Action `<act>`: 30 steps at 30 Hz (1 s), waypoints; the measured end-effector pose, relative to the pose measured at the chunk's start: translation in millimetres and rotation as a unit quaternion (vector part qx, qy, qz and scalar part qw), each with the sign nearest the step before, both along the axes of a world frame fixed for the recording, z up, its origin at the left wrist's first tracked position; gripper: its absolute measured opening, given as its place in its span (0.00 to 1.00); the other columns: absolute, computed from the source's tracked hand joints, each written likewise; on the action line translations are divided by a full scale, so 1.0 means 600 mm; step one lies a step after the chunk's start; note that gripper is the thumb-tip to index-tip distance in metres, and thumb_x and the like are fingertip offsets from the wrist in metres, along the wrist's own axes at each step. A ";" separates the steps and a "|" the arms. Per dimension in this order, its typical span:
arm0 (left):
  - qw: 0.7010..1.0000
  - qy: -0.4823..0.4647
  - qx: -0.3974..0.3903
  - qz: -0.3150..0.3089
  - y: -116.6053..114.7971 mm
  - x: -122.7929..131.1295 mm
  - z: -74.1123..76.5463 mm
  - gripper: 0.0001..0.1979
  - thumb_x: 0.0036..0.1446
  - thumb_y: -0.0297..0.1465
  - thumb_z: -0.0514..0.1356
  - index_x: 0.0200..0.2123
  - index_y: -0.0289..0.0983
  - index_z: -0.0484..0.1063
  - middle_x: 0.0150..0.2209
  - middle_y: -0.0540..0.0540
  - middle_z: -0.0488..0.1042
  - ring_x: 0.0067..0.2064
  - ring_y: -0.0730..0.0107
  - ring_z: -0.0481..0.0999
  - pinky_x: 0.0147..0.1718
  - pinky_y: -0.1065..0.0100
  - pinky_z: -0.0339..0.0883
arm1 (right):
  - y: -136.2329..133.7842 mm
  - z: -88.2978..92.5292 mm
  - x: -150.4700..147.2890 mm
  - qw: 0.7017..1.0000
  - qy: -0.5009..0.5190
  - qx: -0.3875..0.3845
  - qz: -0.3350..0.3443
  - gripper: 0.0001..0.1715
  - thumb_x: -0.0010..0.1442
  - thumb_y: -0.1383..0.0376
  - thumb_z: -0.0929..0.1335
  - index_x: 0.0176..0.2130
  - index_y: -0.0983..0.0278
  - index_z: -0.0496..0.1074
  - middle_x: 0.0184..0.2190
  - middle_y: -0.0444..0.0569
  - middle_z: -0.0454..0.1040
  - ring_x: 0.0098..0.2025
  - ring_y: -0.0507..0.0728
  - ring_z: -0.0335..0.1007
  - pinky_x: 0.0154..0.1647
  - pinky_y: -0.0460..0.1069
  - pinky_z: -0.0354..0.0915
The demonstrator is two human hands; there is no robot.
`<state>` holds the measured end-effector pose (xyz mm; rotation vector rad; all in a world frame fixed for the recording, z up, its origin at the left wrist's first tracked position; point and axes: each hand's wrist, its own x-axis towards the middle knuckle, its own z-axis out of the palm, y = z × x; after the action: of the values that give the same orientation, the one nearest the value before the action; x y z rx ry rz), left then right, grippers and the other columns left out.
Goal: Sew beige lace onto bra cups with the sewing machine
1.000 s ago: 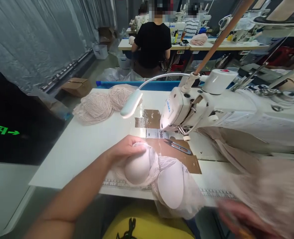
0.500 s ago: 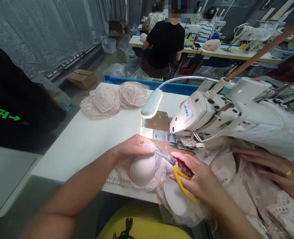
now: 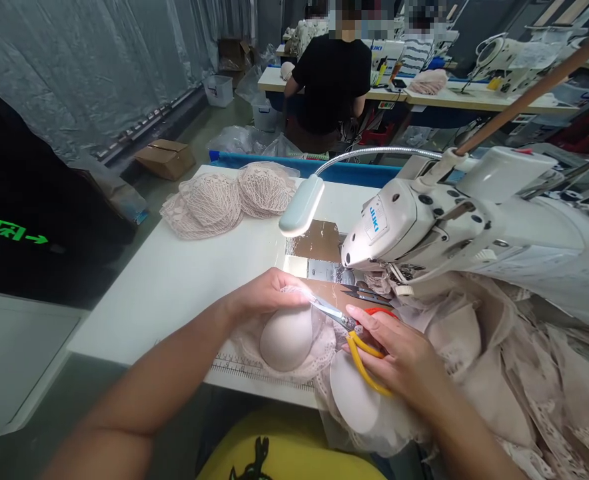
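Observation:
My left hand (image 3: pixel 277 291) pinches the lace upper edge of a pale pink padded bra (image 3: pixel 287 339) at the table's front edge. In my right hand (image 3: pixel 392 340) is a pair of scissors (image 3: pixel 357 353) with yellow and red handles. Their blades point left and meet the lace beside my left fingertips; whether they are cutting, I cannot tell. The bra's second cup (image 3: pixel 354 393) hangs past the table edge under my right hand. Black thread snips (image 3: pixel 367 295) lie just beyond the scissors.
A white sewing machine (image 3: pixel 399 223) stands at right, with a lamp (image 3: pixel 302 207) bent over the white table (image 3: pixel 174 300). Two lace cups (image 3: pixel 212 203) rest at the back left. Pink lace fabric (image 3: pixel 504 360) is heaped at right. A person in black (image 3: pixel 332 80) sits farther off.
Another hand that lay on the fabric heap at right has gone from view. My hands and the scissors stay almost in place at the lace edge.

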<state>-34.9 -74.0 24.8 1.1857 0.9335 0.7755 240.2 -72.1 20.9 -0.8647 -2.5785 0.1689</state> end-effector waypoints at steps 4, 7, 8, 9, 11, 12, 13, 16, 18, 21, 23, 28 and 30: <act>1.000 0.006 0.012 0.001 0.000 0.000 0.004 0.15 0.53 0.38 0.65 0.37 0.31 0.78 0.34 0.41 0.77 0.35 0.67 0.74 0.35 0.68 0.67 | -0.001 -0.001 0.000 1.000 0.008 0.014 0.001 0.28 0.60 0.64 0.67 0.59 0.61 0.60 0.27 0.43 0.67 0.28 0.52 0.62 0.29 0.46 0.60; 1.000 0.003 0.011 0.002 -0.001 0.000 0.009 0.15 0.53 0.39 0.64 0.36 0.31 0.78 0.34 0.41 0.77 0.36 0.66 0.74 0.35 0.68 0.67 | -0.002 -0.001 0.001 1.000 0.013 0.022 -0.004 0.28 0.60 0.64 0.68 0.59 0.62 0.61 0.27 0.44 0.67 0.28 0.52 0.62 0.29 0.45 0.59; 1.000 -0.001 0.010 0.002 -0.002 0.000 0.010 0.15 0.53 0.39 0.64 0.36 0.31 0.78 0.35 0.41 0.77 0.36 0.66 0.74 0.35 0.68 0.67 | -0.002 -0.002 0.001 1.000 0.013 0.024 -0.004 0.28 0.60 0.64 0.68 0.58 0.63 0.61 0.27 0.44 0.68 0.28 0.52 0.63 0.29 0.45 0.59; 1.000 -0.004 0.008 0.002 -0.002 0.000 0.011 0.15 0.53 0.39 0.64 0.36 0.31 0.78 0.35 0.41 0.77 0.36 0.66 0.74 0.35 0.68 0.67 | -0.002 -0.002 0.002 1.000 0.012 0.025 -0.004 0.28 0.60 0.64 0.68 0.58 0.63 0.61 0.28 0.44 0.68 0.28 0.52 0.63 0.29 0.45 0.59; 1.000 -0.006 0.005 0.002 -0.003 0.000 0.011 0.15 0.53 0.39 0.64 0.36 0.31 0.78 0.34 0.41 0.76 0.36 0.66 0.74 0.35 0.68 0.67 | -0.001 -0.004 0.003 1.000 0.010 0.024 -0.003 0.28 0.60 0.64 0.68 0.58 0.63 0.62 0.28 0.44 0.69 0.29 0.52 0.63 0.30 0.46 0.60; 1.000 -0.005 0.004 0.003 -0.003 0.000 0.011 0.15 0.53 0.39 0.64 0.37 0.31 0.78 0.34 0.41 0.76 0.36 0.66 0.74 0.34 0.68 0.67 | -0.001 -0.005 0.003 1.000 0.009 0.021 -0.001 0.28 0.60 0.64 0.68 0.58 0.63 0.62 0.28 0.44 0.69 0.29 0.52 0.63 0.30 0.46 0.60; 1.000 -0.004 0.002 0.003 -0.003 0.000 0.011 0.15 0.54 0.39 0.64 0.37 0.31 0.78 0.34 0.41 0.76 0.35 0.66 0.74 0.34 0.68 0.67 | -0.001 -0.005 0.004 1.000 0.010 0.020 0.000 0.28 0.60 0.65 0.68 0.58 0.64 0.62 0.29 0.45 0.69 0.29 0.53 0.63 0.31 0.46 0.60; 1.000 -0.001 0.002 0.001 -0.003 0.000 0.010 0.15 0.54 0.38 0.64 0.36 0.31 0.78 0.34 0.41 0.76 0.35 0.67 0.74 0.34 0.68 0.67 | -0.001 -0.005 0.005 1.000 0.010 0.015 0.004 0.27 0.60 0.65 0.68 0.58 0.64 0.62 0.30 0.47 0.70 0.30 0.53 0.64 0.31 0.46 0.60; 1.000 0.001 0.001 0.001 -0.003 0.000 0.011 0.15 0.54 0.38 0.64 0.37 0.31 0.78 0.34 0.41 0.76 0.35 0.67 0.74 0.35 0.69 0.66 | 0.000 -0.005 0.005 1.000 0.011 0.014 0.007 0.27 0.59 0.65 0.68 0.57 0.64 0.63 0.31 0.47 0.71 0.30 0.54 0.65 0.31 0.47 0.61; 1.000 0.009 -0.006 0.002 -0.003 -0.001 0.010 0.15 0.54 0.38 0.64 0.38 0.31 0.78 0.34 0.41 0.77 0.35 0.67 0.74 0.35 0.68 0.66 | 0.001 -0.007 0.003 1.000 0.008 0.012 0.007 0.27 0.59 0.65 0.68 0.57 0.64 0.63 0.30 0.47 0.71 0.31 0.54 0.67 0.30 0.47 0.61; 1.000 0.015 -0.009 0.002 -0.004 -0.001 0.009 0.16 0.53 0.38 0.64 0.38 0.31 0.78 0.33 0.41 0.77 0.35 0.66 0.74 0.34 0.68 0.67 | 0.002 -0.008 0.002 1.000 0.002 0.009 0.007 0.27 0.59 0.64 0.68 0.57 0.65 0.64 0.30 0.48 0.72 0.31 0.54 0.67 0.30 0.47 0.61; 1.000 0.026 -0.010 0.004 -0.005 -0.001 0.006 0.16 0.52 0.38 0.65 0.37 0.31 0.79 0.32 0.42 0.77 0.34 0.66 0.74 0.33 0.69 0.66 | 0.003 -0.005 -0.005 1.000 0.001 0.008 0.013 0.26 0.60 0.64 0.67 0.57 0.66 0.63 0.32 0.49 0.73 0.32 0.54 0.69 0.30 0.46 0.61; 0.999 0.029 -0.013 0.006 -0.005 -0.001 0.006 0.15 0.51 0.38 0.66 0.36 0.31 0.79 0.31 0.43 0.76 0.33 0.67 0.73 0.32 0.69 0.66 | 0.003 -0.004 -0.007 1.000 -0.001 0.011 0.016 0.25 0.61 0.62 0.67 0.56 0.67 0.64 0.31 0.48 0.73 0.32 0.54 0.69 0.30 0.46 0.61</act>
<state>-35.6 -76.7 28.6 1.1870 0.9972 0.7395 236.1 -70.1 18.6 -0.8169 -2.5919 0.1491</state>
